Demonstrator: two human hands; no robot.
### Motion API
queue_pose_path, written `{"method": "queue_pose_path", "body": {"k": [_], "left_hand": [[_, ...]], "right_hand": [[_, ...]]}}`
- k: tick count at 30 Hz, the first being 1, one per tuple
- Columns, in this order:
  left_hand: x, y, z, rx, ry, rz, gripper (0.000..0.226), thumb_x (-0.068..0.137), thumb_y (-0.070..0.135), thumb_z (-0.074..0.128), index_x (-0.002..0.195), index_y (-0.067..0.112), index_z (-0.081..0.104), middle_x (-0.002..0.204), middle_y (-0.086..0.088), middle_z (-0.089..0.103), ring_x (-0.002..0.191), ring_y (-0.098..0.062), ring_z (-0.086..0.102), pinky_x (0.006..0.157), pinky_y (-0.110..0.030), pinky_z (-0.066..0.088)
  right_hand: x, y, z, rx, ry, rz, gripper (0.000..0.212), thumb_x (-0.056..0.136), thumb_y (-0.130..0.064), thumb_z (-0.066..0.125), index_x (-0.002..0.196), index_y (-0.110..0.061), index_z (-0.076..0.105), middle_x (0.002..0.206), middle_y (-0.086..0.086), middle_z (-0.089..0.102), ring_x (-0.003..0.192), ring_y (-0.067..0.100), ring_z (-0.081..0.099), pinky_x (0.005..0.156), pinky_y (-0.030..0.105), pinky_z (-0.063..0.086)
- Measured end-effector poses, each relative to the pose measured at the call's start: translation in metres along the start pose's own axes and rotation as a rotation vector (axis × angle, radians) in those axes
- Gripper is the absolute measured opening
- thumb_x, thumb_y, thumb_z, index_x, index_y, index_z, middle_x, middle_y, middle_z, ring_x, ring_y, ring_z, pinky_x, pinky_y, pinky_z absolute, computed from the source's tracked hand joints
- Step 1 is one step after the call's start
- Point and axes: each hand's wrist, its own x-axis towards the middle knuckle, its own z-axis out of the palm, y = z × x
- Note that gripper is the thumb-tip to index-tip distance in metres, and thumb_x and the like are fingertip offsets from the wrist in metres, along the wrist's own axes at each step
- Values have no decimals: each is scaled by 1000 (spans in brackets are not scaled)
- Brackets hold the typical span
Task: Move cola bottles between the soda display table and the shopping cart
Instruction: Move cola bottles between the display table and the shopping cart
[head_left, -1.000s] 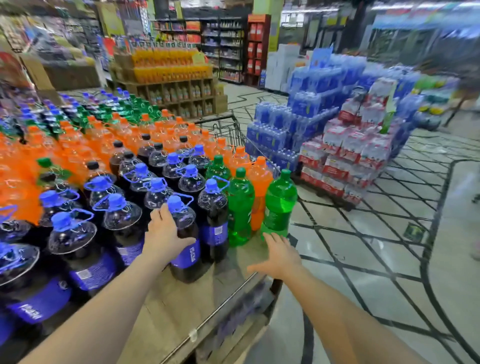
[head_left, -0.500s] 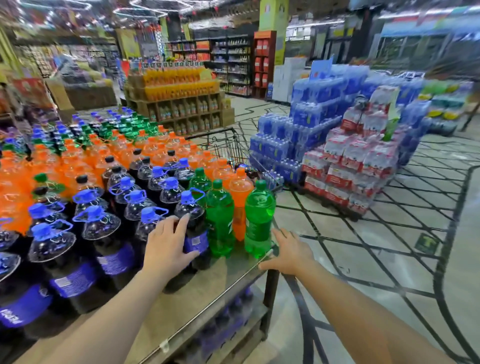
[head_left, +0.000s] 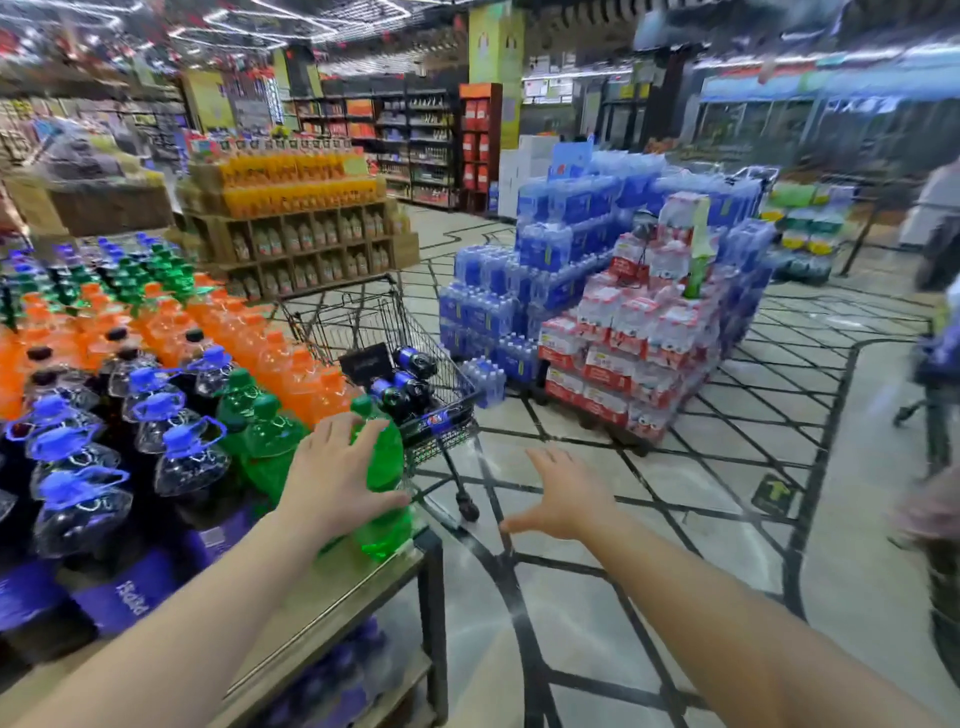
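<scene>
Dark cola bottles with blue caps (head_left: 189, 457) stand in rows at the near left of the soda display table (head_left: 332, 592). Three cola bottles (head_left: 410, 376) lie inside the black wire shopping cart (head_left: 441, 421) just past the table's far corner. My left hand (head_left: 337, 478) hovers open with spread fingers in front of a green soda bottle (head_left: 384, 462) at the table's corner, holding nothing. My right hand (head_left: 563, 499) is open in the air over the floor, right of the table, fingers pointing toward the cart.
Orange soda bottles (head_left: 291, 364) and more green ones fill the table behind the cola. Stacked water packs (head_left: 623, 291) stand on the floor right of the cart. A juice shelf display (head_left: 301, 223) stands behind. People (head_left: 940, 332) are at the right edge.
My left hand has let go of the cola bottle on the table and moved right, in front of the green bottle. My right hand left the table corner. The view swung toward the cart.
</scene>
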Motion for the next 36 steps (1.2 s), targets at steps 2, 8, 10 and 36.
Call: {"method": "queue_pose_path", "body": {"k": [2,8,10,36], "left_hand": [[14,17,-2,6,-34,1,109,71,88,64,158,26,41,149,-9,47,142,-34,39,113,-50,41],[66,45,6,61,-138,16,107,73,89,54,161,31,34,154,-4,40,146,-30,33,117,-47,34],[88,51,14,67,-164,21,107,72,89,53,160,32,35,152,-3,41,145,-28,34,117,-46,34],[457,24,158,63,-343,-163,112,65,95,43,159,36,35,152,-2,45,143,-29,39,113,-46,41]], "right_hand": [[6,18,-10,13,-15,7,117,71,-77,76,162,-28,20,165,1,27,152,25,24,121,44,30],[44,60,-24,16,-22,20,122,70,-80,73,163,-24,18,168,1,22,155,25,19,123,44,25],[61,69,-28,16,-24,33,121,70,-79,74,163,-25,17,168,1,22,155,25,19,123,45,25],[472,141,-65,-40,-137,-59,114,75,-77,71,160,-15,27,163,8,33,149,29,31,118,47,36]]}}
